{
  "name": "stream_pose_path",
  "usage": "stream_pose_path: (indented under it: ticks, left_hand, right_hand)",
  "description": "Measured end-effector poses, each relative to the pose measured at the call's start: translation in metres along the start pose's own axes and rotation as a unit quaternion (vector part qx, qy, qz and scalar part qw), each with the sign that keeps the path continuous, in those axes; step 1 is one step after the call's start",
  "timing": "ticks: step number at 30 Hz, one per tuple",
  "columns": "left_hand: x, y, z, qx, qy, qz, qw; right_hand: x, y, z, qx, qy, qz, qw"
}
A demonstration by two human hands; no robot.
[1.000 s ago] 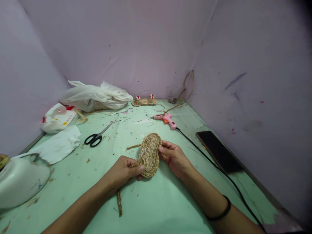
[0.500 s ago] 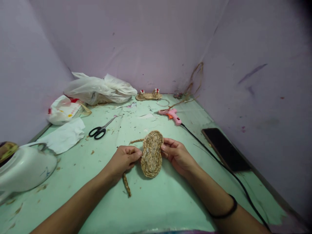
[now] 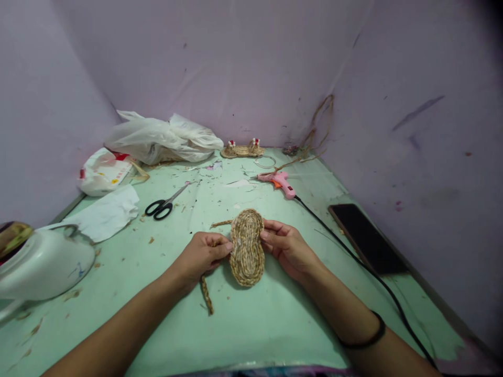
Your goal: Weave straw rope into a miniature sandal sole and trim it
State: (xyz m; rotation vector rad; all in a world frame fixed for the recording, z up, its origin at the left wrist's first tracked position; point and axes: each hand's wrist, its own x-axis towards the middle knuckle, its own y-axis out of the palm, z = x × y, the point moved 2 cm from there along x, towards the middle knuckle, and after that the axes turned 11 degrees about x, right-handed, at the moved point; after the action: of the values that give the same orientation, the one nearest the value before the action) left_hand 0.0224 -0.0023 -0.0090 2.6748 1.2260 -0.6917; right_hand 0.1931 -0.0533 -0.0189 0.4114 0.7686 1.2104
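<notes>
A woven straw sole point(image 3: 247, 248), shaped like a figure eight, is held upright over the table between my two hands. My right hand point(image 3: 288, 246) grips its right edge at the narrow waist, thumb in front and fingers behind. At the left edge my left hand point(image 3: 206, 256) is closed in a pinch, touching the sole. A braided straw cord point(image 3: 206, 296) hangs out below that hand. Another bit of braid point(image 3: 221, 223) shows behind the sole's upper left; whether it is the same cord, I cannot tell.
A pink glue gun point(image 3: 281, 183) with a black cable lies behind my right hand, near a phone point(image 3: 367, 238). Black-handled scissors point(image 3: 161, 208), white tissue point(image 3: 106, 212) and a white pot point(image 3: 47, 264) are at left. Plastic bags point(image 3: 161, 139) and a finished-looking straw sandal point(image 3: 242, 151) lie along the back wall.
The camera view has shifted slightly. Both hands keep their hold, and the straw sole stays almost as it was.
</notes>
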Motion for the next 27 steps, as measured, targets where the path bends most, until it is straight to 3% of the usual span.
stream_pose_path:
  ticks: [6, 15, 27]
  left_hand:
    - [0.0012, -0.0009, 0.0036, -0.003, 0.004, 0.007, 1.0]
    - [-0.0013, 0.0005, 0.0015, -0.007, 0.065, 0.033, 0.997]
    - [-0.0011, -0.0004, 0.0047, 0.016, 0.066, 0.04, 0.997]
  right_hand:
    - [0.0011, -0.0018, -0.001, 0.004, 0.004, -0.004, 1.0]
    - [0.0004, -0.0001, -0.0018, 0.002, 0.028, 0.02, 0.999]
    - [0.001, -0.0011, -0.0029, -0.006, 0.033, 0.031, 0.999]
